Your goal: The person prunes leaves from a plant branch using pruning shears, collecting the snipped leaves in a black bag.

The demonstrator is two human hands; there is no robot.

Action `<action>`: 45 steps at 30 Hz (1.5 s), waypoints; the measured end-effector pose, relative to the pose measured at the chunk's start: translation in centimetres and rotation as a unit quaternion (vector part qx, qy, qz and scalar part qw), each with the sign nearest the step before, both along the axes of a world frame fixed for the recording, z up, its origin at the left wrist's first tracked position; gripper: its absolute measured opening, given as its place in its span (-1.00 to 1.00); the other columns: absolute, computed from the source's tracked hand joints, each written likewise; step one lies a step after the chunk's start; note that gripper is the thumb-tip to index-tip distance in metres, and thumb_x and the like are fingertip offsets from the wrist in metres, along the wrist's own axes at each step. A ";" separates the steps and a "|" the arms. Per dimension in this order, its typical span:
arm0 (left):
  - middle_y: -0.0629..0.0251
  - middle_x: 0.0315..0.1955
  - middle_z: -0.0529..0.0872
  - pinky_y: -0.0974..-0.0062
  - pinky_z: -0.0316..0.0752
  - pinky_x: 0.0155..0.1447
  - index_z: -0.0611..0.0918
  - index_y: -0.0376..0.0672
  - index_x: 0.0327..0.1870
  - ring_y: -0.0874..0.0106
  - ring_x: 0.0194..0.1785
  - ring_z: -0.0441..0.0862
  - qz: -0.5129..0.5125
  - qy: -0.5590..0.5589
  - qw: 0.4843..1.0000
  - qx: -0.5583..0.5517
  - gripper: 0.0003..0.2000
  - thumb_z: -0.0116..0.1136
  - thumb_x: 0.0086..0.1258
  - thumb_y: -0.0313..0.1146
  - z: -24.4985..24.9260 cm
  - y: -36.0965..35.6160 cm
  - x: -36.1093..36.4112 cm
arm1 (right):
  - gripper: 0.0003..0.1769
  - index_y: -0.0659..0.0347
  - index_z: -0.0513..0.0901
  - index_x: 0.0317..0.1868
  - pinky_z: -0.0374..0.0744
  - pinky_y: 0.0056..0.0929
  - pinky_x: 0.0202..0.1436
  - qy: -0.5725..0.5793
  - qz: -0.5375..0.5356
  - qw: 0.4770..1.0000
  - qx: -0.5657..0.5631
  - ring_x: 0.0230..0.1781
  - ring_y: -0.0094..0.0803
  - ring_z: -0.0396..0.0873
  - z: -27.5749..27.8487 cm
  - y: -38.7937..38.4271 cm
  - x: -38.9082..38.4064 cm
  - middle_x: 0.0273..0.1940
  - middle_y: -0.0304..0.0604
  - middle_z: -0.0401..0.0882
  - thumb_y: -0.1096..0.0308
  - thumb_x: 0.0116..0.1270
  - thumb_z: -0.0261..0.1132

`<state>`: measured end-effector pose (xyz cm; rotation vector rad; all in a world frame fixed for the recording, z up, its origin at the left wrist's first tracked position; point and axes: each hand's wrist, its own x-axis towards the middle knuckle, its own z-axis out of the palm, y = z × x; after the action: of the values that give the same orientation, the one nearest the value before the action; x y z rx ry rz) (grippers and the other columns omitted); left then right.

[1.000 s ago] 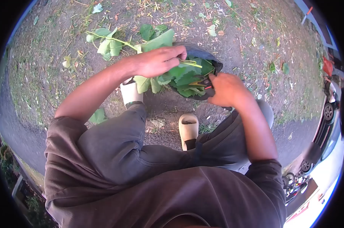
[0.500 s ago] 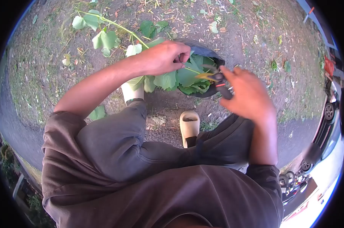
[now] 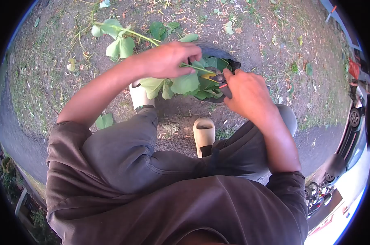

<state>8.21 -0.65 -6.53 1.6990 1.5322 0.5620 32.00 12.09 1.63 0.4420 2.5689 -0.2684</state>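
My left hand [image 3: 168, 60] is closed around a green leafy stem [image 3: 142, 36]. The stem runs out to the upper left with broad leaves on it, and its other end points right, over the bag. My right hand [image 3: 249, 93] grips pruning shears [image 3: 221, 79] with dark handles and a red-orange mark. Their yellowish blade is right at the stem's end, between my two hands. Below lies a dark bag [image 3: 218, 52], its mouth filled with cut green leaves [image 3: 186, 84].
Bare soil with sparse grass [image 3: 266, 36] and scattered leaf scraps surrounds the bag. A loose leaf [image 3: 105, 121] lies near my left knee. My feet wear pale slides [image 3: 204, 132]. Parked vehicles [image 3: 353, 118] stand at the far right edge.
My right hand has moved left with the shears, bringing them closer to my left hand and onto the stem. The leafy end of the stem has shifted slightly right and down.
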 end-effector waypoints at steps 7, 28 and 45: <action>0.20 0.03 0.78 0.10 0.61 0.42 0.74 -0.14 0.19 0.13 0.19 0.76 -0.066 0.168 0.982 0.049 -0.73 0.36 0.60 -0.26 -2.0 -1.6 -3.1 | -0.22 0.33 0.61 0.46 0.65 0.04 0.39 0.061 0.016 0.998 -0.010 0.21 0.06 0.75 -1.5 3.9 1.4 0.11 0.12 0.77 0.31 0.22 0.58; 0.04 -0.02 0.69 -0.02 0.55 0.38 0.63 -0.25 0.15 0.01 0.11 0.72 -0.037 0.069 0.996 0.038 -0.74 0.00 0.83 -0.25 -2.9 -1.1 -1.2 | -0.62 0.31 0.75 0.11 0.70 -0.16 0.13 0.081 0.071 0.987 0.122 -0.11 -0.08 0.84 -7.0 1.4 0.7 -0.17 -0.07 0.83 0.36 0.32 0.46; 0.09 0.01 0.79 0.07 0.67 0.22 0.82 -0.20 0.26 0.08 0.07 0.80 0.007 0.043 0.999 -0.004 -0.70 0.30 0.66 -0.28 -2.4 -1.8 -2.6 | -0.57 0.28 0.77 0.08 0.69 0.07 0.35 -0.065 -0.055 0.996 -0.011 0.21 0.12 0.76 -3.0 5.2 0.8 0.04 0.17 0.82 0.25 0.26 0.53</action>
<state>5.64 -2.41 -8.91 1.7279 1.6060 0.4955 32.78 17.30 -1.36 0.5747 2.4169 -0.2962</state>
